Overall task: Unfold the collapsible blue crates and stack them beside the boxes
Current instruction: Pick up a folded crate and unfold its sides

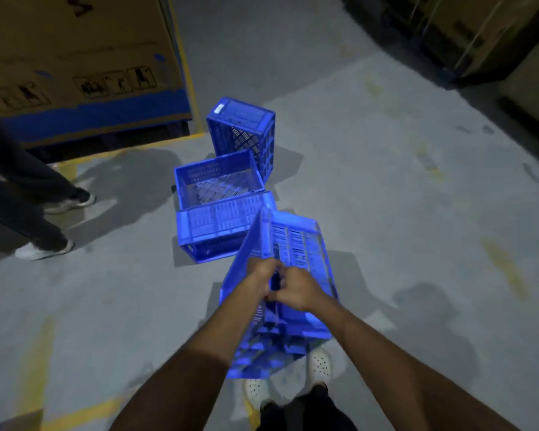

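Blue plastic of the half-opened crate [296, 241] fills the centre. It is held in the air in front of the person's legs, tilted w/ its far end up, close above the nearest crate on the floor. Left hand [260, 275] and right hand [297, 292] sit very close together at its near top edge. Both have the fingers curled tight round thin wall panels, so each hand grips the crate and none is free. I judge they hold it so bc the folded walls must be pulled apart from the middle: one hand steadies the frame, the other draws a panel out. The walls do not look locked yet. On the concrete floor [402, 197] ahead are 3 more crates, close together: a tipped crate [218, 223] on its side, behind it an open crate [199, 174] w/ mouth up, then a far crate [240, 115] standing on its end. They are near the big cardboard box [75, 51] at top left, prob. the stacking place, but not stacked. Another person's legs [28, 181] stand at left, well apart.
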{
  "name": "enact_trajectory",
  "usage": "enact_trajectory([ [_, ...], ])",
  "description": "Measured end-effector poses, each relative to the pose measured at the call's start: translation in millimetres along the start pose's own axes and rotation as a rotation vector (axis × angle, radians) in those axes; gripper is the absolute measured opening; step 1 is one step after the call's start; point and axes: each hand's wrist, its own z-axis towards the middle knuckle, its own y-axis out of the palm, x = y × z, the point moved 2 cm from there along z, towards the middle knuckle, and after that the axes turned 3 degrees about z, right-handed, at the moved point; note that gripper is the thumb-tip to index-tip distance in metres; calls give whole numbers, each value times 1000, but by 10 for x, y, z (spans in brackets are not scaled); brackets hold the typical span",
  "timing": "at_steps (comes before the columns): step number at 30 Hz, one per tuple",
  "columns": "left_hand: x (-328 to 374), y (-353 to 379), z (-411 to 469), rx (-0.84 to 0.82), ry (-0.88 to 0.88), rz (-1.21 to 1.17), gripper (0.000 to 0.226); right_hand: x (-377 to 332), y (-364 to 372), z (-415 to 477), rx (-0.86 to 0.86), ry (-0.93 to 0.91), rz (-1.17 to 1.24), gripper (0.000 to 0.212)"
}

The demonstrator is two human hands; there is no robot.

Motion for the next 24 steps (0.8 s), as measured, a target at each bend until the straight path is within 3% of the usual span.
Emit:
enact_trajectory([
  [4, 369, 150, -235, -108, 162, 244, 20, -96, -515, -173, 70, -14, 2, 27],
  [9, 960, 569, -520, -182, 389, 510, 5, -4, -1172, -345, 250, 4, 34, 30],
  [14, 1511, 1118, -615, -184, 597, 798, 46, 287, -1831, -496, 447, -12, 43, 13],
  [18, 2006, 1686, -883, -78, 769, 1140, 38, 647, -2429, -512, 647, -23, 31, 18],
  [24, 2604, 2844, -1195, 11, 1060, 1415, 34, 1336, -3468, -561, 860, -28, -98, 36],
])
